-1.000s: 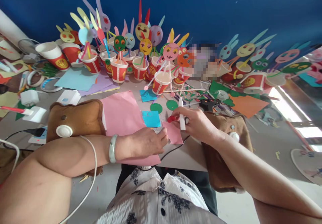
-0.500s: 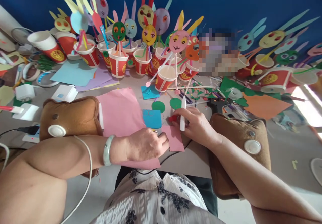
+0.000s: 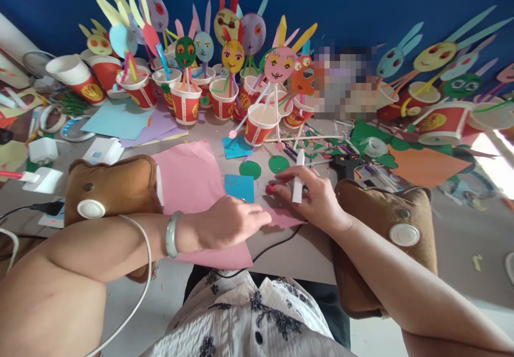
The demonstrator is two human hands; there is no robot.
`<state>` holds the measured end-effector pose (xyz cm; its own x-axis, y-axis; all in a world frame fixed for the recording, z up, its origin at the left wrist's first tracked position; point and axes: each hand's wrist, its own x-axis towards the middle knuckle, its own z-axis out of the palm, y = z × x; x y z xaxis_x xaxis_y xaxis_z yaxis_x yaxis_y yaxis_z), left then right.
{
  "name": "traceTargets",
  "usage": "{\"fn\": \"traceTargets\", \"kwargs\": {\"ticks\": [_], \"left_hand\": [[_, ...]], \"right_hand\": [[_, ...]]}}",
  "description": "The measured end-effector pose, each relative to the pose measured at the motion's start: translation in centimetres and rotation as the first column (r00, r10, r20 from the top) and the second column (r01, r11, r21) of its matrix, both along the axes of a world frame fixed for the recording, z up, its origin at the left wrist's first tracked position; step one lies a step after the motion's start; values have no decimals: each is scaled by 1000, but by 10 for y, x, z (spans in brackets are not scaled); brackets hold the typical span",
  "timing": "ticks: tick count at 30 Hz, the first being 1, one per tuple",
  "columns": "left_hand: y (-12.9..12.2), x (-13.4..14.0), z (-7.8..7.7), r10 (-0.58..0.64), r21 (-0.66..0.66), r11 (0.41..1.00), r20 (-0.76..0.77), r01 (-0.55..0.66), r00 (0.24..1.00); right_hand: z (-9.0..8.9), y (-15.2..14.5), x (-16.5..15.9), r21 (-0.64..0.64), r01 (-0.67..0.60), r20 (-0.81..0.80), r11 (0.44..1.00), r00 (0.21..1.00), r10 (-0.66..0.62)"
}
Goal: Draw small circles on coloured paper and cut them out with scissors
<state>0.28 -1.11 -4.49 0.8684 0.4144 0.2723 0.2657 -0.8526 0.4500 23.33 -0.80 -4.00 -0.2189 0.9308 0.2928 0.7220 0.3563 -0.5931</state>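
Note:
My left hand (image 3: 231, 222), wearing a jade-coloured bangle on its wrist, pinches a small piece of pink paper (image 3: 286, 218) at its left edge. The paper is tilted and reaches toward my right hand (image 3: 317, 199). That hand has a white marker (image 3: 298, 180) tucked upright between its fingers. A small red piece (image 3: 271, 188) lies at its thumb and fingertip; whether it is gripped I cannot tell. Just beyond are a blue paper piece (image 3: 240, 188) with pen marks and two green paper discs (image 3: 278, 164). A large pink sheet (image 3: 188, 177) lies under my left forearm.
Red-and-white paper cups (image 3: 185, 103) with paper rabbit faces line the back. Brown plush hand warmers (image 3: 114, 188) sit at either side. Paper scraps, a black glue gun (image 3: 344, 167) and orange paper (image 3: 428, 165) lie at right. A white cable (image 3: 149, 250) crosses my left forearm.
The small pink paper has gone from lying flat to tilted in my left hand. My right hand, with the marker, has shifted slightly right. My view has turned a little.

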Motion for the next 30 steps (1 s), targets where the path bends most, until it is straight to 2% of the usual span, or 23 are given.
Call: {"fn": "traceTargets", "kwargs": {"ticks": [1, 2, 3, 5, 6, 8, 11, 18, 23, 26, 28, 30], "left_hand": [[2, 1, 0, 100, -169, 982, 79, -85, 992], [5, 2, 0, 207, -338, 929, 136, -151, 969], [8, 3, 1, 304, -488, 852, 168, -189, 938], [14, 6, 2, 430, -695, 694, 191, -188, 882], [16, 7, 3, 464, -758, 630, 192, -169, 865], [19, 8, 6, 498, -833, 537, 185, -134, 847], [19, 8, 8, 504, -874, 471, 154, -121, 850], [19, 4, 7, 456, -882, 458, 127, -110, 881], [19, 5, -2, 468, -849, 499, 93, -175, 879], [19, 5, -4, 426, -838, 509, 46, -198, 904], [18, 5, -2, 403, -785, 579, 42, -220, 914], [17, 2, 1, 417, -624, 730, 85, -278, 905]], "right_hand": [[2, -1, 1, -10, 53, -95, 999, 994, -54], [4, -1, 2, -19, 91, -187, 996, 978, -93], [5, -2, 3, -25, 109, -264, 994, 958, -112], [7, -2, 6, -13, 103, -359, 995, 928, -101], [7, -2, 8, -8, 83, -375, 996, 924, -80], [6, -2, 9, 8, 47, -372, 999, 928, -40], [6, -3, 8, 29, 26, -338, 999, 941, -15], [3, -5, 6, -83, -8, -386, 997, 922, -24], [0, -7, 7, -57, -107, -375, 993, 924, 78], [-1, -6, 7, -40, -117, -366, 992, 926, 94], [-1, -6, 7, -40, -117, -356, 992, 930, 95], [0, -5, 7, -61, -158, -314, 985, 940, 131]]}}
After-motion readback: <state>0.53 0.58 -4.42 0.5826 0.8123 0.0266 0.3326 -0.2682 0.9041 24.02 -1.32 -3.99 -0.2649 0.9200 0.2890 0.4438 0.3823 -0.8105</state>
